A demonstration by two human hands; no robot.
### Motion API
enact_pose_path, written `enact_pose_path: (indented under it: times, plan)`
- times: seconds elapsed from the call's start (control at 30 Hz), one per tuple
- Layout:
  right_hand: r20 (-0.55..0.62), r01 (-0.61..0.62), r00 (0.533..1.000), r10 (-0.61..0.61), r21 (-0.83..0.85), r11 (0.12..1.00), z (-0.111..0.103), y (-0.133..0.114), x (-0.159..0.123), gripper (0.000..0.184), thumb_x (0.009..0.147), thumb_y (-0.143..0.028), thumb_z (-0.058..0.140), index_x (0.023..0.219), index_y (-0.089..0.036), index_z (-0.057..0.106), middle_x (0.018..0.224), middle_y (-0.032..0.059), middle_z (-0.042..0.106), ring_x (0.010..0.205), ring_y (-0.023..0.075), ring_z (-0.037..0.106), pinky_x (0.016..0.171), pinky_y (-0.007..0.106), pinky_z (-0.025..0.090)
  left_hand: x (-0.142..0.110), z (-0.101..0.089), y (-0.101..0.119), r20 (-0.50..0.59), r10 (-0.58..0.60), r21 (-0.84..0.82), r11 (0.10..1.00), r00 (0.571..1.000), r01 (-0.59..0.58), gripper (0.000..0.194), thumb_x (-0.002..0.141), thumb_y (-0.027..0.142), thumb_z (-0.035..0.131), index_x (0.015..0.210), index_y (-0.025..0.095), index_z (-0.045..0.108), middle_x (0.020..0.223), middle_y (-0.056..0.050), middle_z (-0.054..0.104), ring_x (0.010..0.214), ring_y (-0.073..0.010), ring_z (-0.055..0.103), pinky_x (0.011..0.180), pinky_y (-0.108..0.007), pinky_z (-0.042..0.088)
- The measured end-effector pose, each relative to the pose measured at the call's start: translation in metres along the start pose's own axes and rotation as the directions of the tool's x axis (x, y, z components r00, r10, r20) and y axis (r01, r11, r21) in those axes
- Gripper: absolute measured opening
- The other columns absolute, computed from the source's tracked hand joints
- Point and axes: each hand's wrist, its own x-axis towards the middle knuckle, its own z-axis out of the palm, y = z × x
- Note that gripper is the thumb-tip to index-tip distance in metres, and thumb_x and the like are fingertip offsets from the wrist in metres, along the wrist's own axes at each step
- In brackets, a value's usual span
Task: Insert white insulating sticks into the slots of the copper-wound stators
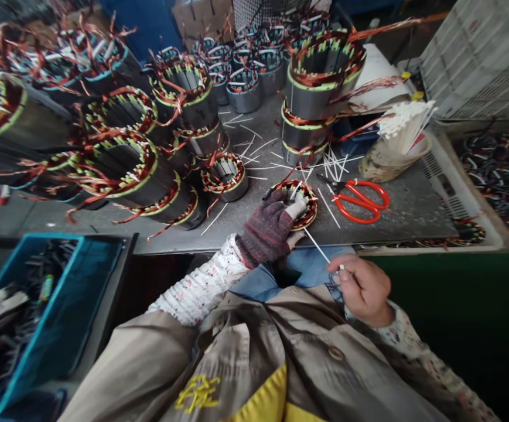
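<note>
My left hand [268,227], in a dark knitted glove with the fingertips bare or wrapped, grips a small motor stator [310,206] near the table's front edge. Its fingers reach over the top of the copper winding ring and the thumb lies along the near side. A thin white cord [317,245] runs taut from the stator's near rim to my right hand [365,288]. That bare hand is closed, pinching the cord's end between thumb and fingers in front of my body. Right of the stator lie red-handled scissors [363,200], their dark blades pointing left toward it.
Stacked larger stators [120,164] fill the left, with another stack [311,88] behind. A smaller stator [225,176] stands nearby. White strips [254,146] lie scattered. A cup [395,155] of white sticks leans right, beside a white crate [474,193]. A blue bin [89,293] sits lower left.
</note>
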Motion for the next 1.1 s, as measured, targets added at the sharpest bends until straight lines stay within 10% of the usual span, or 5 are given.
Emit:
enact_pose_path:
  times: [0.43,0.57,1.1]
  plan:
    - [-0.098,-0.271,0.947,0.305,0.266,0.925,0.049,0.022,0.023,0.022,0.105,-0.033,0.062,0.088,-0.024,0.072,0.083,0.0029,0.081,0.073,0.0183,0.077,0.068,0.029,0.061,-0.006,0.008,0.004,-0.253,-0.071,-0.334,0.943,0.965,-0.018,0.058,0.113,0.035,0.052,0.167,0.019,0.038,0.153,-0.02,0.065,0.129,-0.0245,0.074,0.114,-0.049,0.061]
    - [-0.029,-0.438,0.881,0.473,0.329,0.837,0.043,0.019,0.028,0.033,0.104,-0.049,0.067,0.085,-0.023,0.074,0.072,0.0012,0.075,0.057,0.0147,0.067,0.056,0.026,0.056,0.0,0.007,0.005,-0.226,-0.053,-0.392,0.919,0.973,-0.041,0.03,0.113,0.033,0.055,0.137,0.022,0.069,0.119,-0.009,0.082,0.108,-0.0194,0.08,0.111,-0.048,0.062]
    - [0.069,-0.319,0.947,0.314,0.088,0.944,0.041,0.027,0.051,0.029,0.095,-0.031,0.069,0.07,-0.023,0.059,0.066,-0.0022,0.058,0.057,0.0125,0.052,0.055,0.027,0.039,0.004,0.004,-0.003,-0.022,-0.018,-0.259,0.966,1.0,0.012,0.028,0.111,0.036,0.055,0.116,0.023,0.079,0.107,-0.006,0.085,0.103,-0.0199,0.079,0.124,-0.053,0.05]
